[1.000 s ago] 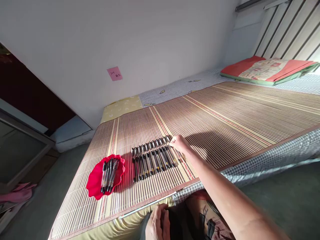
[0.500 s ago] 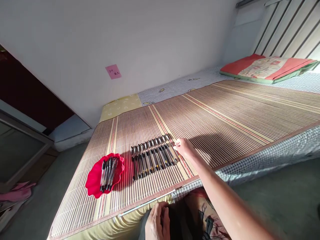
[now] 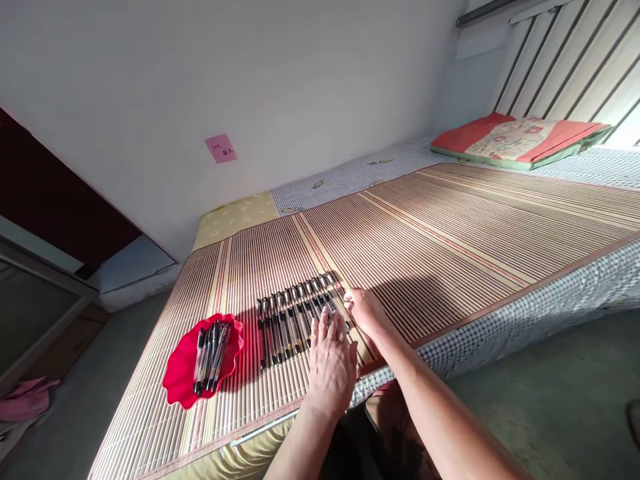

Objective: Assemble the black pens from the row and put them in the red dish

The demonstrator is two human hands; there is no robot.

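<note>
Several black-capped clear pens [image 3: 285, 327] lie side by side in a row on the striped bamboo mat [image 3: 400, 233], caps toward the wall. My left hand [image 3: 330, 363] is over the near right part of the row, palm down with fingers stretched out, and hides the lower ends of some pens. At the row's right end my right hand [image 3: 364, 310] is closed, its fingertips pinched on a pen that is mostly hidden. To the left sits a red scalloped dish [image 3: 176, 368] with several more pens [image 3: 209, 357] lying in it.
A folded red and floral cloth [image 3: 520, 140] lies at the bed's far right, near a slatted white headboard [image 3: 560, 67]. A pink note [image 3: 221, 149] is stuck on the white wall. The mat's front edge runs close to my forearms.
My left hand has risen from my lap and come forward over the row of pens, fingers stretched. My right hand stays at the row's right end. The view has shifted slightly.
</note>
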